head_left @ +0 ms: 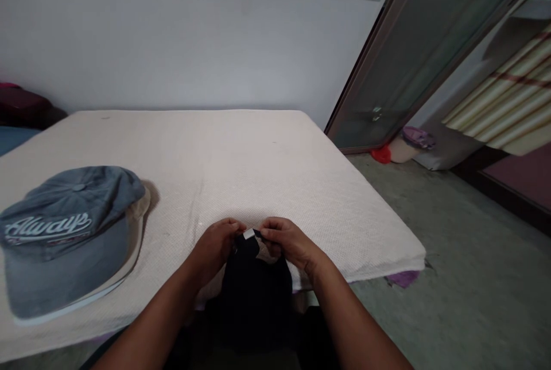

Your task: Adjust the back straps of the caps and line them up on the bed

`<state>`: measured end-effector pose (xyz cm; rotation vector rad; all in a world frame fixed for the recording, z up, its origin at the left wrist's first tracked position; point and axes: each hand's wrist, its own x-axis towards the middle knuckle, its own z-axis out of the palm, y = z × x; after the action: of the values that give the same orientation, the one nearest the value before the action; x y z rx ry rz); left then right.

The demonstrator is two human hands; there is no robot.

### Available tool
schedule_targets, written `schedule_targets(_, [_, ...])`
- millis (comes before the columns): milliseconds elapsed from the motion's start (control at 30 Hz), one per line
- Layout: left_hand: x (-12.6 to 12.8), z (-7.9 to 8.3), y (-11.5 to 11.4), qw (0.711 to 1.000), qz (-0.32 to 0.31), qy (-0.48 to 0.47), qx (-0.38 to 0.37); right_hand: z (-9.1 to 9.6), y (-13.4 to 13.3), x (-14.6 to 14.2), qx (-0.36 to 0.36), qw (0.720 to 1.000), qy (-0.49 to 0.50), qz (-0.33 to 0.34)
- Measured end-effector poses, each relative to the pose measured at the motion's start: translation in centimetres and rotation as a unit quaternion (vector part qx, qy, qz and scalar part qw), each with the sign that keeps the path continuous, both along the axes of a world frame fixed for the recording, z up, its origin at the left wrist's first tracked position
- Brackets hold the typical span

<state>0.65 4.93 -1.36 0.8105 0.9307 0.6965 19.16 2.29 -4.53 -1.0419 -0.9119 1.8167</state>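
Observation:
A black cap hangs between my forearms at the near edge of the bed. My left hand and my right hand both pinch its back strap, where a small silvery buckle shows between the fingertips. Both hands are closed on the strap. The lower part of the cap is dark and hard to make out.
A cream mattress fills the middle. On its left lies a blue-grey cap with white lettering, stacked on a lighter cap. A dark bundle sits far left. A glass door and grey floor lie right.

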Motion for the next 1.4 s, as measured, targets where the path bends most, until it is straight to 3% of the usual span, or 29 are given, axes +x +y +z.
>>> schedule_targets(167, [-0.6,0.5,0.0,0.997,-0.073,-0.001,-0.011,0.1,0.3,-0.1,0.001,1.0,-0.014,-0.018])
schedule_targets(367, [-1.2,0.2,0.1,0.996,-0.091,0.0,0.004,0.4,0.5,-0.3,-0.002,0.999,-0.014,-0.052])
schedule_targets(700, [-1.4,-0.1,0.4,0.968,-0.119,0.185,0.119,0.4,0.7,-0.5,-0.008,0.995,0.003,-0.1])
schedule_targets(833, [-1.0,-0.2,0.1,0.985,-0.092,0.138,0.055,0.5,0.7,-0.6,-0.001,0.995,0.011,-0.101])
schedule_targets(1000, [-0.3,-0.3,-0.8,0.99,-0.133,0.04,-0.017,0.6,0.8,-0.8,0.004,0.994,0.021,-0.109])
schedule_targets(1133, [-0.7,0.3,-0.1,0.997,-0.039,-0.035,-0.059,1.1,0.3,-0.5,0.014,0.997,0.037,-0.071])
schedule_targets(1333, [-3.2,1.4,2.6,0.966,0.113,-0.159,-0.167,1.2,-1.2,0.0,0.001,0.995,0.036,0.092])
schedule_targets(1400, [-3.4,1.4,2.8,0.962,0.113,-0.164,-0.188,1.1,-1.2,0.1,-0.004,0.995,0.068,0.073])
